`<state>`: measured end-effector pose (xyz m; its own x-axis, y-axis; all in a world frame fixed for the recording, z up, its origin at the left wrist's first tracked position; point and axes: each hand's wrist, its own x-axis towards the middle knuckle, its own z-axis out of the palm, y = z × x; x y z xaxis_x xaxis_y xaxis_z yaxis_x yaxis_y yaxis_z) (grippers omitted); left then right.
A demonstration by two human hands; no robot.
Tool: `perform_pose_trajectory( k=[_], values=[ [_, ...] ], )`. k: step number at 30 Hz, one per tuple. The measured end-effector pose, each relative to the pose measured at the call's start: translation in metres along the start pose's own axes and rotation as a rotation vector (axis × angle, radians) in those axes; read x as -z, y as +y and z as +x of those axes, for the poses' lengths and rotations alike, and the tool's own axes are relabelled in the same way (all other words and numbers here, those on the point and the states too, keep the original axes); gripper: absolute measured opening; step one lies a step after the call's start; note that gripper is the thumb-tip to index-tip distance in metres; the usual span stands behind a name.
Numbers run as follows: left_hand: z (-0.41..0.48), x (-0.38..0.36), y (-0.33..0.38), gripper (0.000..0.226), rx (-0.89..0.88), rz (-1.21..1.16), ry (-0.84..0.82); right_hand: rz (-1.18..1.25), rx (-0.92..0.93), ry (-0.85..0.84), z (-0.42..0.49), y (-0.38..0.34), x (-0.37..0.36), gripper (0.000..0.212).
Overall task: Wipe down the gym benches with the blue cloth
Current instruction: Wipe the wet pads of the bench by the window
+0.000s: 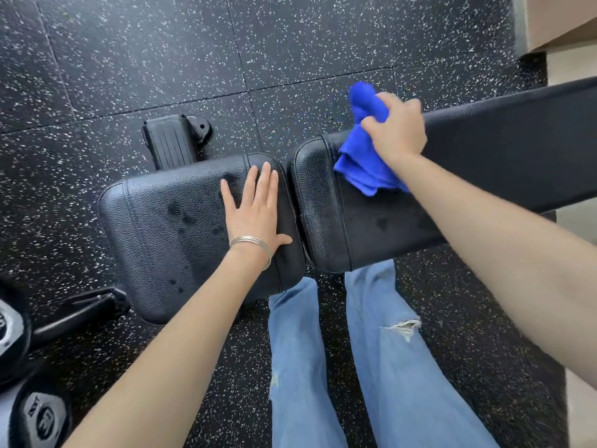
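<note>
**Inspector:** Step in hand?

**Assessor:** Wiping, by my judgement. The right hand [397, 127] grips the blue cloth [361, 166], its fingers [371, 124] curled round a bunched fold. The cloth's loose end lies on the back pad [484, 156], just below those fingers.

**Inspector:** The other hand?

**Assessor:** The left hand [255, 215] rests flat on the seat pad [145, 240], fingers [265, 179] straight, slightly spread, holding nothing.

**Inspector:** Next move?

**Assessor:** Damp spots [181, 211] show left of the left fingers, with more below the cloth. I judge the cloth should be pressed flatter and swept over them. The left hand must lift clear before the seat pad is wiped.
</note>
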<state>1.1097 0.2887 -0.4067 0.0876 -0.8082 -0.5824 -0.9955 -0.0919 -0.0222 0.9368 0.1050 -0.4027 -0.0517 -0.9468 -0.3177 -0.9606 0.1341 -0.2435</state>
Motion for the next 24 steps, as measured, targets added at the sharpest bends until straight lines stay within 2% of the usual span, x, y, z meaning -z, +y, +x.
perform_pose_trajectory(
  k=[2,4,10,13,17,24],
  values=[
    [0.0,0.0,-0.001,0.12,-0.002,-0.003,0.003,-0.013,-0.137,0.005,0.013,0.006,0.005,0.045],
    [0.0,-0.001,0.0,0.12,0.004,-0.005,0.007,-0.037,-0.154,-0.001,0.013,0.0,0.004,0.043],
    [-0.001,-0.001,0.003,0.121,0.024,0.004,0.012,-0.077,0.085,-0.116,-0.015,-0.054,-0.027,0.045],
    [-0.001,-0.002,0.003,0.121,0.028,0.003,0.018,-0.12,0.23,-0.089,-0.029,-0.068,-0.039,0.043],
    [0.001,-0.002,0.004,0.123,0.044,0.009,0.026,-0.037,0.259,-0.019,-0.04,-0.053,-0.04,0.043],
    [0.001,-0.008,0.003,0.126,0.056,-0.035,0.074,0.011,0.471,0.059,-0.102,0.002,-0.056,0.039]
  ],
)
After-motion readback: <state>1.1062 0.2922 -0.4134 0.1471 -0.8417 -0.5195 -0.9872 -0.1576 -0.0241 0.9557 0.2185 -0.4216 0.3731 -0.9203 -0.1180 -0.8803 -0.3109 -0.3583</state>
